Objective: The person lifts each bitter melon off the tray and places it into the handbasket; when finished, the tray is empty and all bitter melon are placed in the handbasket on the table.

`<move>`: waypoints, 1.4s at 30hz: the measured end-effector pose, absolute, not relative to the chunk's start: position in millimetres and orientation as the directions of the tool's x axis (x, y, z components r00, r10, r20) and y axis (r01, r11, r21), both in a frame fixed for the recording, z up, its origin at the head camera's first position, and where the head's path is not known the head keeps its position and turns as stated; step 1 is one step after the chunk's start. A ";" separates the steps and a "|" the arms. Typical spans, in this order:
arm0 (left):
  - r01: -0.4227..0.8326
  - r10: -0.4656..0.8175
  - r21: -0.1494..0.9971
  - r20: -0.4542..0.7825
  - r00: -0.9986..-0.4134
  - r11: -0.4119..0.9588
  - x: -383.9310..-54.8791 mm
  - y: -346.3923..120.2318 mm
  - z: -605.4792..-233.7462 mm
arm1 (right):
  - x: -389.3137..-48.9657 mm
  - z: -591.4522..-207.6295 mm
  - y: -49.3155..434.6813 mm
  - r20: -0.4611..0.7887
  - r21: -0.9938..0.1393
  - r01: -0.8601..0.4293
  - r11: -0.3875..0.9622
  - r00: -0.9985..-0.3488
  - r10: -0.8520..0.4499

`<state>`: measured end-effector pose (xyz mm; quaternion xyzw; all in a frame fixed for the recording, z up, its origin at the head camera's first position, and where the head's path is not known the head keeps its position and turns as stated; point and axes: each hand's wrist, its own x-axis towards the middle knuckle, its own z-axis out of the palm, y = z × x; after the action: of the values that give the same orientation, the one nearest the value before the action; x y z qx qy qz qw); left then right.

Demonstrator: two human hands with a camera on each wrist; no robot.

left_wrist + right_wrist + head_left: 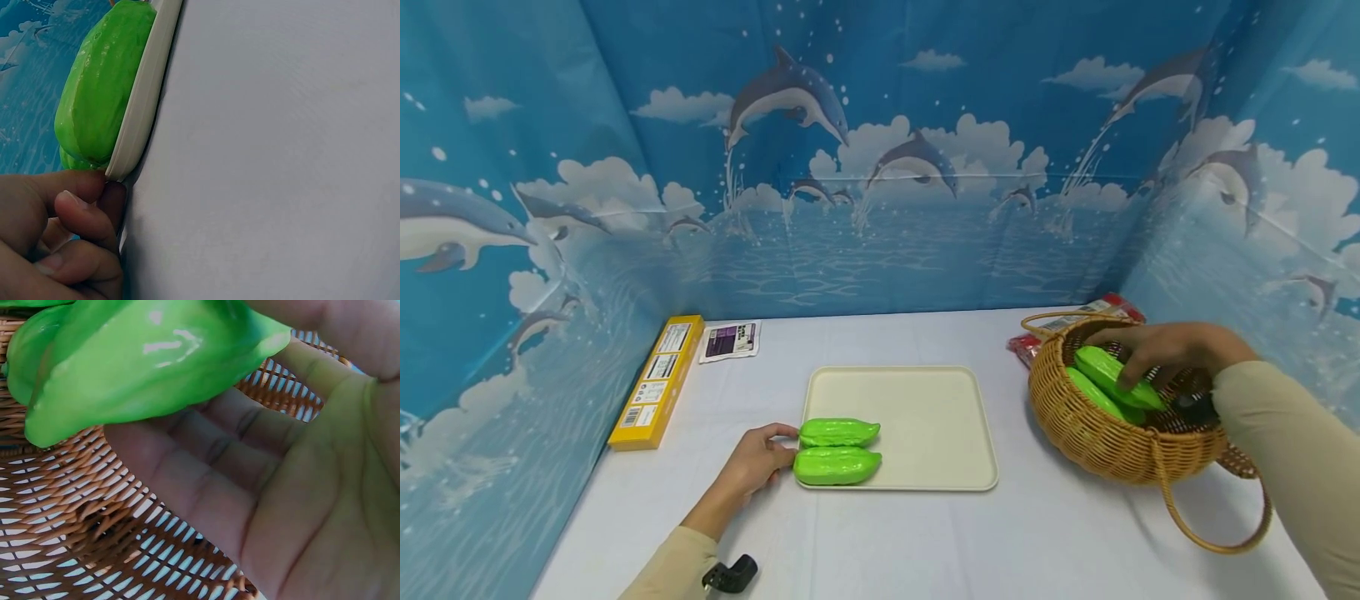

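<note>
My right hand [1165, 354] reaches into the wicker basket [1097, 437] and grips a glossy green bitter melon [1116, 375]. In the right wrist view the thumb lies over this bitter melon [162, 362] and the fingers [187, 481] lie under it. Another bitter melon [1090, 393] is beneath it in the basket. At the cream tray's [925, 429] left edge, my left hand [752, 462] pinches the rim, close to the blunt ends of two bitter melons. These, a rear one [838, 432] and a front one [837, 467], lie side by side on the tray.
A yellow box [657, 383] lies at the left, with a small white-and-purple packet [730, 342] beside it. Red packaging [1120, 307] sits behind the basket. One basket handle [1213, 546] hangs out toward the front. A dolphin-print curtain [880, 242] surrounds the white table [880, 550].
</note>
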<state>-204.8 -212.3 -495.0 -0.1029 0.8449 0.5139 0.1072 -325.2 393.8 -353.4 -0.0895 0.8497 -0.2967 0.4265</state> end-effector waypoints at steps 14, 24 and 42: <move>-0.277 -0.056 0.849 -0.283 -0.957 0.449 -204.8 -213.1 -494.2 | -325.4 -368.8 389.8 -0.687 -0.582 0.152 0.799 -0.617 -0.384; -0.279 -0.055 0.853 -0.285 -0.957 0.442 -203.6 -212.2 -492.1 | -327.3 -371.9 395.0 -0.678 -0.590 0.143 0.795 -0.621 -0.392; -0.278 -0.050 0.855 -0.285 -0.957 0.439 -205.1 -213.2 -494.8 | -293.8 -324.9 386.7 -0.220 -0.558 -0.180 0.810 -0.909 -0.354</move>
<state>-205.1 -213.2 -494.8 -0.0973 0.8411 0.5208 0.1094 -293.8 386.7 -324.9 -0.1424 0.9380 -0.2733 0.1588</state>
